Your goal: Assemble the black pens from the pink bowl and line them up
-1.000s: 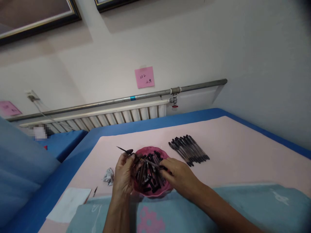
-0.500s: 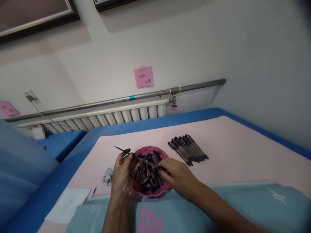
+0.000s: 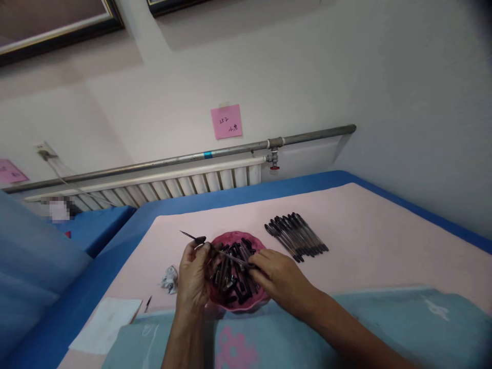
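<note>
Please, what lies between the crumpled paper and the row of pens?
In the head view: the left hand, then the pink bowl of pen parts, with the right hand and a held pen tube partly over it.

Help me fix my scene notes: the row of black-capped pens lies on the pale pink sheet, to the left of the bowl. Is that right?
Not quite: the head view shows the row of black-capped pens on the pale pink sheet, to the right of the bowl.

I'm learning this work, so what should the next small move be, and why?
Perhaps ease the right hand gently toward the left hand, since the slim pen tube spans between them over the pink bowl.
</note>
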Demonstrator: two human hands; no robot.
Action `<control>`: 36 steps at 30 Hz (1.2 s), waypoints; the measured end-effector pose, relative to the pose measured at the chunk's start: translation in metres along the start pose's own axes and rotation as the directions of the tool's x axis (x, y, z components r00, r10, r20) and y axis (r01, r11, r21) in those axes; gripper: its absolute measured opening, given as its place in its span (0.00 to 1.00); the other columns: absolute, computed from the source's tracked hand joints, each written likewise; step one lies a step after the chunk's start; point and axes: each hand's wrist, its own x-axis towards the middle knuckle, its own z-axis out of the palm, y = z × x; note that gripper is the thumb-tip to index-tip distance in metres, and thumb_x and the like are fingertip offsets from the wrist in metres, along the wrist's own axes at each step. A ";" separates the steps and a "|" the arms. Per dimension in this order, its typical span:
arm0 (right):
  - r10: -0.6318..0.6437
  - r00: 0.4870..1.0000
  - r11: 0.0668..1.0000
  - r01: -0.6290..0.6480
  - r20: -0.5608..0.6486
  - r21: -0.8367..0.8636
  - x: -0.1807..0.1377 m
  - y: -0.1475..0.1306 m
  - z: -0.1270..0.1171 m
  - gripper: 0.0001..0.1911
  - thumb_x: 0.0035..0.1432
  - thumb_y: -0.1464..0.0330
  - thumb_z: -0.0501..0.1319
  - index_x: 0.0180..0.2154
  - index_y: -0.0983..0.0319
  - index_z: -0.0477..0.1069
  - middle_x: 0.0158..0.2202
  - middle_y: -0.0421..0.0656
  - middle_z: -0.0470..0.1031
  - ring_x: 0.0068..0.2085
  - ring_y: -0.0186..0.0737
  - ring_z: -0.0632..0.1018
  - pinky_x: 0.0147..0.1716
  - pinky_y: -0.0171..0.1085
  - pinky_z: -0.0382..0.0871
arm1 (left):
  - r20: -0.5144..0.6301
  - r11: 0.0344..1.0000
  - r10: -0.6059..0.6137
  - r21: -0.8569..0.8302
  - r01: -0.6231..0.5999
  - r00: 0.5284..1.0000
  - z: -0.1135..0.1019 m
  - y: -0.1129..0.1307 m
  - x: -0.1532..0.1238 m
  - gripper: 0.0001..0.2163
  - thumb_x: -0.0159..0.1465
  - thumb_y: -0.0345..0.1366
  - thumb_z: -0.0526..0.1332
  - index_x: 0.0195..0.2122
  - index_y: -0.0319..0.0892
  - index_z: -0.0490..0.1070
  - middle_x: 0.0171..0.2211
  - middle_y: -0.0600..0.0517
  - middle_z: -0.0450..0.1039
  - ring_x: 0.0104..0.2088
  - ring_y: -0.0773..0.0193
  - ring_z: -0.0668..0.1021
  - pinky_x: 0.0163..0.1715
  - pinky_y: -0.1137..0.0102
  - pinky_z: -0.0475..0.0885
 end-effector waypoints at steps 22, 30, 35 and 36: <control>0.264 0.934 0.904 -0.153 -0.241 0.398 0.007 0.008 -0.007 0.05 0.54 0.68 0.54 0.32 0.61 0.68 0.31 0.41 0.71 0.33 0.36 0.71 0.31 0.34 0.64 | 0.210 0.958 -0.265 0.168 0.233 0.941 0.010 -0.012 -0.014 0.11 0.49 0.33 0.64 0.33 0.40 0.68 0.29 0.50 0.74 0.28 0.64 0.77 0.27 0.71 0.73; 0.242 0.962 0.970 -0.235 -0.123 0.065 0.009 0.034 0.003 0.09 0.51 0.75 0.53 0.30 0.62 0.70 0.39 0.45 0.70 0.41 0.40 0.68 0.41 0.40 0.61 | 0.106 0.988 -0.154 0.045 0.150 0.982 0.004 0.000 -0.004 0.07 0.55 0.31 0.58 0.36 0.43 0.66 0.27 0.52 0.72 0.30 0.62 0.78 0.27 0.64 0.75; 0.232 0.973 0.952 -0.225 0.014 -0.208 0.021 0.029 0.008 0.12 0.52 0.73 0.53 0.37 0.62 0.72 0.48 0.49 0.66 0.45 0.46 0.65 0.43 0.43 0.59 | 0.090 0.989 -0.147 0.042 0.144 0.985 0.005 0.000 -0.005 0.07 0.56 0.30 0.57 0.37 0.42 0.66 0.25 0.53 0.71 0.26 0.65 0.77 0.26 0.66 0.75; 0.231 0.973 0.943 -0.215 0.031 -0.254 0.024 0.029 0.009 0.12 0.52 0.73 0.53 0.37 0.62 0.72 0.48 0.50 0.66 0.45 0.47 0.65 0.42 0.43 0.59 | 0.086 0.989 -0.149 0.040 0.146 0.985 0.005 0.000 -0.005 0.07 0.56 0.30 0.57 0.37 0.42 0.66 0.25 0.53 0.70 0.26 0.65 0.76 0.26 0.66 0.75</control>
